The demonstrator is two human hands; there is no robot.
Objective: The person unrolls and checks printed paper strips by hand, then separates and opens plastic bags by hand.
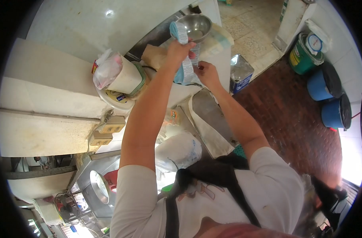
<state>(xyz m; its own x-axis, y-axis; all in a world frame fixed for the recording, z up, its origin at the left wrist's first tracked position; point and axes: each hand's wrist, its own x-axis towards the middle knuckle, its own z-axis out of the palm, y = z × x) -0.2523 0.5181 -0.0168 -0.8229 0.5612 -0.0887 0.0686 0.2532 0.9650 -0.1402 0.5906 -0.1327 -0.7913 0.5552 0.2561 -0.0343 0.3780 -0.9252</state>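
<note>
My left hand [180,51] is closed around a light-blue and white plastic packet [184,73] covered in small print. The packet looks like a long strip, with one end above my fist and the rest hanging below it. My right hand [208,74] is curled, its thumb and fingers pinched at the packet's right edge. Just beyond my hands a steel bowl [195,27] rests on the counter. Brown paper [154,56] lies left of the packet. My fingers partly cover the packet, and I cannot read its print.
A white container with a plastic bag [109,68] stands left of my left arm. Closer to my body are a metal tray [214,115] and a white sack [179,150]. A square tin [241,71], a green bucket [304,55] and blue bins [324,83] stand at the right, by the brick floor [280,115].
</note>
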